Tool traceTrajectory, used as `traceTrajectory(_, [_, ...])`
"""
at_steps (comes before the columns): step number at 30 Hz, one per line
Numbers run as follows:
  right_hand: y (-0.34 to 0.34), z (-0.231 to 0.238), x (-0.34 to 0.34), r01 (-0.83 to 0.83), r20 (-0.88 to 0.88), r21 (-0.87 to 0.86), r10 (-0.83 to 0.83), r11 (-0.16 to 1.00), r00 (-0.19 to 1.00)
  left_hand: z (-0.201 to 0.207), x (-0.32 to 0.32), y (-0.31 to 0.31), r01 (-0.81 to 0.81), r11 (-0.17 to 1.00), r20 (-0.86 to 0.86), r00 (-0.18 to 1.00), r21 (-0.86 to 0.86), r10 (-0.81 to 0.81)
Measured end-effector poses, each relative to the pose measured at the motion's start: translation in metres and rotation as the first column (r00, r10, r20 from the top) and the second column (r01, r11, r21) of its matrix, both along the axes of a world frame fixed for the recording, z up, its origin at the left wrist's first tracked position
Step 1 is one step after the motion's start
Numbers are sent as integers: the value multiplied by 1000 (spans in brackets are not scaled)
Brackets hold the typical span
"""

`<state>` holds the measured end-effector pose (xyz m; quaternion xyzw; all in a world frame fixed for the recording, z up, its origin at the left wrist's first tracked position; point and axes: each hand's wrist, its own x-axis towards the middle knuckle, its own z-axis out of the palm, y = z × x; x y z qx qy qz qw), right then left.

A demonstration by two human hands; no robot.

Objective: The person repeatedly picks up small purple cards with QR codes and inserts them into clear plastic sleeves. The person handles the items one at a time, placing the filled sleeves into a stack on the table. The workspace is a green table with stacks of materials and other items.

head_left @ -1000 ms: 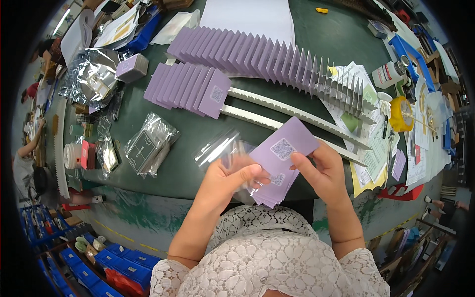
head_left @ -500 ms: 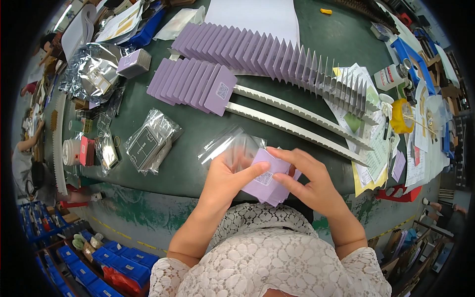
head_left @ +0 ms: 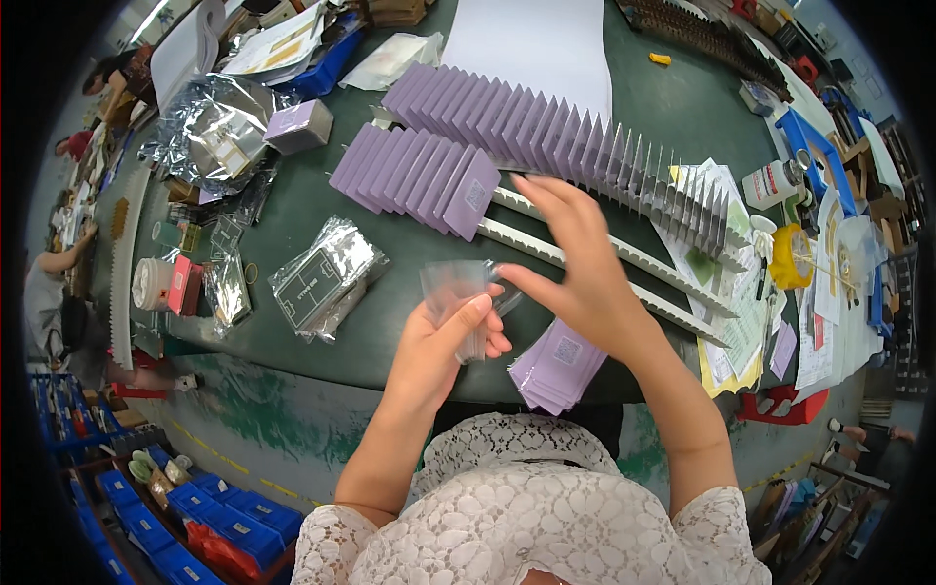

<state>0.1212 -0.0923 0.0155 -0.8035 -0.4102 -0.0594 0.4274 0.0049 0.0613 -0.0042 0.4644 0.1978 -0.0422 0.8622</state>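
Observation:
My left hand (head_left: 434, 346) is closed round a small bunch of clear plastic bags (head_left: 448, 288), its thumb lying on top. Beyond it, my right hand (head_left: 575, 258) is raised with thumb and forefinger wide apart, the thumb tip beside the bags' upper right corner. Just below the right wrist, a fanned stack of purple cards (head_left: 558, 369) lies at the table's near edge, a square code on the top one. Behind the hands, white notched rails (head_left: 643, 302) carry a leaning row of purple cards (head_left: 473, 195); a longer purple row (head_left: 487, 107) stands behind that.
On the left lie wrapped black packs (head_left: 327, 283), a purple card block (head_left: 300, 127), crumpled silvery film (head_left: 210, 127) and a white tub (head_left: 151, 283). To the right are papers (head_left: 721, 322), a yellow tape roll (head_left: 788, 255), a white bottle (head_left: 770, 183) and a blue tray (head_left: 819, 146).
Both hands have come off the purple cards, which now lie by the table edge. The left hand keeps the clear bags; the right has lifted away and spread. The whole view has shifted slightly.

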Motion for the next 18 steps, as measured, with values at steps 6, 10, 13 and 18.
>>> traceTrajectory(6, [51,-18,30,-3,93,-149,17,989,996,-10,-9,12,-120,992,23,993,45,119])
traceTrajectory(10, [20,-1,7,-113,-71,113,121,987,990,-3,-10,15,-138,990,23,990,22,137])
traceTrajectory(13, [-13,-2,-13,-195,-189,189,230,962,955,5,-6,7,-39,999,22,999,-7,39])
traceTrajectory(18, [-43,-7,-35,-70,-235,83,87,994,968,9,-4,-5,53,983,19,998,177,-57])
